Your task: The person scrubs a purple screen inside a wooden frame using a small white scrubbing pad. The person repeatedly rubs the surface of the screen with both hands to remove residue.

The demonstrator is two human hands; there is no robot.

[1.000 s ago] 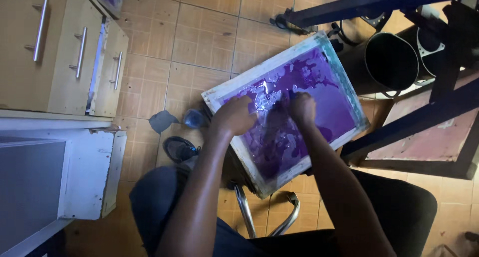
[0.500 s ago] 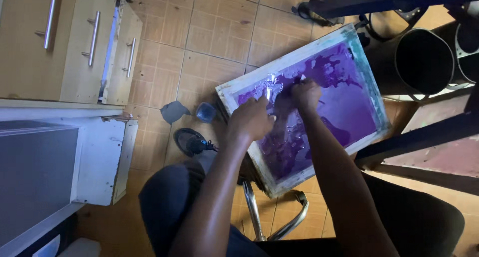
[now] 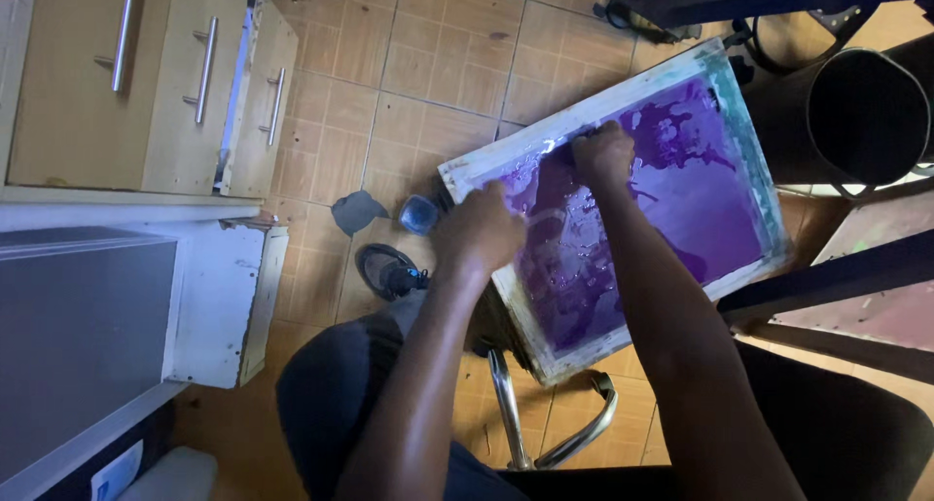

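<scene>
Scrubbing of purple screen frame (image 3: 681,180): right hand (image 3: 603,154) fisted, contents unclear; left hand (image 3: 479,231) gripping frame edge. Next probably needs steady bracing.

Wood-framed print screen (image 3: 623,209) — wet purple mesh, tilted across lap.

Wet, glossy purple mesh screen (image 3: 681,199) in a worn, paint-stained wooden frame (image 3: 482,170).

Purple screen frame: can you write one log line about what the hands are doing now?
left hand: grips frame edge | right hand: pressing on wet mesh | purple screen frame: tilted on lap above tiled floor
</scene>
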